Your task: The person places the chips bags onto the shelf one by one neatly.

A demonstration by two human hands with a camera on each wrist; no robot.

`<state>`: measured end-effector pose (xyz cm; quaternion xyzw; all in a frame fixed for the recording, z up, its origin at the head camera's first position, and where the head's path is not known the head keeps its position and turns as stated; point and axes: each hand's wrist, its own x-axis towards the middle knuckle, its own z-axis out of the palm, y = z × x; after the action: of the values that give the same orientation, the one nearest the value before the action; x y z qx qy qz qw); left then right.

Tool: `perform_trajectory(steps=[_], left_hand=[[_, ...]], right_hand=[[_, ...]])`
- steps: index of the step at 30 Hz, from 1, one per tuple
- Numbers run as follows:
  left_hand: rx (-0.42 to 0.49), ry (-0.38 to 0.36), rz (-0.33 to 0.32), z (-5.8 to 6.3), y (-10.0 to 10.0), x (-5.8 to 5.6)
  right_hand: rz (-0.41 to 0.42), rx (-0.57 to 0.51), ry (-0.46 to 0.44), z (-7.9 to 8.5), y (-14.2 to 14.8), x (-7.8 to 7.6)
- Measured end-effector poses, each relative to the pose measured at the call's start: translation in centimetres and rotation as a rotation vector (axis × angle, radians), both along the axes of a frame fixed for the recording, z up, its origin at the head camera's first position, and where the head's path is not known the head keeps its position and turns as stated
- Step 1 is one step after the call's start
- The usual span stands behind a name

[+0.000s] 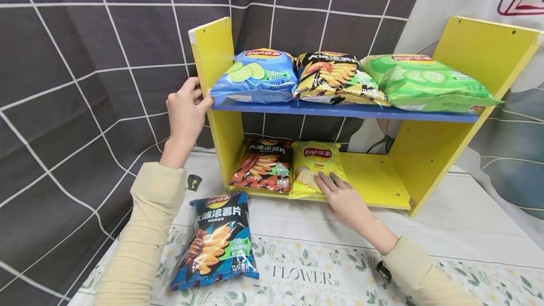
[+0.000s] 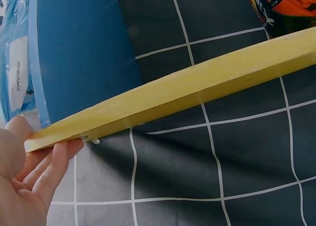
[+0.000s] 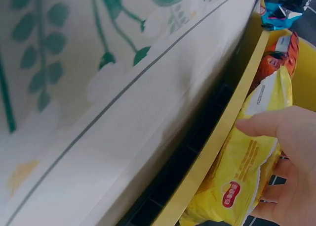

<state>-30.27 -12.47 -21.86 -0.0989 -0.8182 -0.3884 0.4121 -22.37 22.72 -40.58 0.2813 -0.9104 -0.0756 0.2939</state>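
A yellow shelf unit with a blue upper board (image 1: pixel 340 111) stands in front. My left hand (image 1: pixel 185 110) holds the front edge of its left side panel (image 1: pixel 223 145), thumb on one face and fingers on the other, as the left wrist view shows. On the lower board, my right hand (image 1: pixel 342 199) grips the near end of a yellow bag of potato chips (image 1: pixel 312 155), its thumb (image 3: pixel 256 124) on the underside and its fingers over the front. A red-and-black chip bag (image 1: pixel 263 166) lies just left of that yellow bag.
Blue (image 1: pixel 263 77), black-and-gold (image 1: pixel 333 77) and green (image 1: pixel 425 81) chip bags lie on the upper board. A dark blue chip bag (image 1: pixel 218 240) rests on the flowered tablecloth (image 1: pixel 306 268) before the shelf. A dark checked curtain (image 1: pixel 85 84) hangs behind and left.
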Motion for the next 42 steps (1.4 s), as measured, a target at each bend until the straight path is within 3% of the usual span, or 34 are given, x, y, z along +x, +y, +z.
perform_trajectory(steps=[7,14,18,26,31,38,42], left_hand=[[-0.006,-0.008,-0.003,0.0,0.0,0.0],[-0.01,-0.013,0.004,0.0,0.0,0.1],[-0.014,-0.006,0.001,0.0,-0.1,0.0],[-0.008,-0.005,-0.001,0.0,-0.1,-0.1],[-0.01,-0.002,0.001,-0.1,-0.1,-0.1],[-0.005,-0.001,-0.001,0.0,-0.1,0.0],[-0.01,-0.006,0.002,-0.1,-0.1,0.0]], right_hand=[[-0.013,0.034,-0.001,0.1,-0.4,0.2],[-0.063,-0.007,-0.07,0.8,-1.1,0.5],[-0.059,-0.024,-0.056,1.0,-1.8,0.8],[0.043,-0.038,-0.051,2.0,-4.0,1.7],[0.13,-0.08,-0.158,2.5,-6.5,2.8],[0.236,-0.049,-0.263,2.2,-9.7,3.7],[0.294,-0.058,-0.392,2.2,-11.4,4.6]])
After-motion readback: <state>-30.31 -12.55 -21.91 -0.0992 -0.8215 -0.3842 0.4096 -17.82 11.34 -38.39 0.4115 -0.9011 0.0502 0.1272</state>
